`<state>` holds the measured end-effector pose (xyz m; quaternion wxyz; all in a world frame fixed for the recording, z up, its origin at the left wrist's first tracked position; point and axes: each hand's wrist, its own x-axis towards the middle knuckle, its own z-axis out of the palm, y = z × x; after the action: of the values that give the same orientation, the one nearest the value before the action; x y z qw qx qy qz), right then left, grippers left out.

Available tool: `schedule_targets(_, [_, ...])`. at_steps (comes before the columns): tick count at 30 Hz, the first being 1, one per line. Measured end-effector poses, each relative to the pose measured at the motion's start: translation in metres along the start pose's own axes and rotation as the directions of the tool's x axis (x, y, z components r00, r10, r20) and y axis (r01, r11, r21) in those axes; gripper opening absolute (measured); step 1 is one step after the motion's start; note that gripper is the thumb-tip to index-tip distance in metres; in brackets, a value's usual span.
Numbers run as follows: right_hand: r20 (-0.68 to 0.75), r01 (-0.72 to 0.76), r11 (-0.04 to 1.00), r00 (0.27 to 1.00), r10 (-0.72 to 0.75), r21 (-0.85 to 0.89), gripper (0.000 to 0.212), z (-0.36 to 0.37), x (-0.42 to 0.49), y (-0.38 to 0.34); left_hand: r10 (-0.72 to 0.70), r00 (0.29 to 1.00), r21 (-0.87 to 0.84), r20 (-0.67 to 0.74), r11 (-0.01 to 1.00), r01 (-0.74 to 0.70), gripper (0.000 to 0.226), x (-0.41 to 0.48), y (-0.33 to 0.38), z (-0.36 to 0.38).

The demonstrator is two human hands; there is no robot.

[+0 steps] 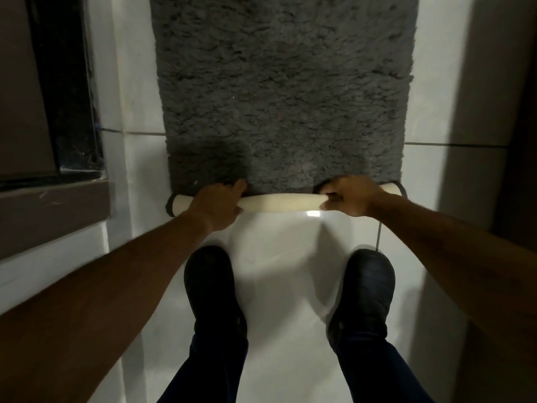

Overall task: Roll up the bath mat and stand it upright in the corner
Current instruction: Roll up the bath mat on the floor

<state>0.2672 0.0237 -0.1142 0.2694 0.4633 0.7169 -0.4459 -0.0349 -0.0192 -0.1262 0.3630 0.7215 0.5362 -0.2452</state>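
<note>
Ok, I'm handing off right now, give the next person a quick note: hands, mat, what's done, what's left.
Left hand: closed on the rolled near edge of the bath mat, left of centre.
Right hand: closed on the same roll, right of centre.
Mat: grey pile up, flat on the white tile floor; only the near end is turned over, showing the cream backing as a thin roll. Shoes stand just behind it.
Done: the roll is started.
Left: roll the rest away from the feet, then stand it upright in the corner.

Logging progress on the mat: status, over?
Left hand, right hand both gripping the roll. Bath mat barely rolled, mostly flat. Floor ahead unobstructed.
</note>
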Motion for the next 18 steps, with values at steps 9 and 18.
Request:
schedule_targets(9, [-0.348, -0.147, 0.987, 0.924, 0.160, 0.063, 0.031, -0.001, 0.010, -0.002, -0.006, 0.946, 0.217, -0.325, 0.973, 0.081, 0.063, -0.018, 0.032, 0.027])
schedule_targets(18, [-0.507, -0.205, 0.928, 0.862, 0.020, -0.312, 0.063, 0.023, 0.005, -0.001, -0.123, 0.958, 0.362, -0.258, 0.907, 0.214, 0.101, 0.019, 0.020, 0.017])
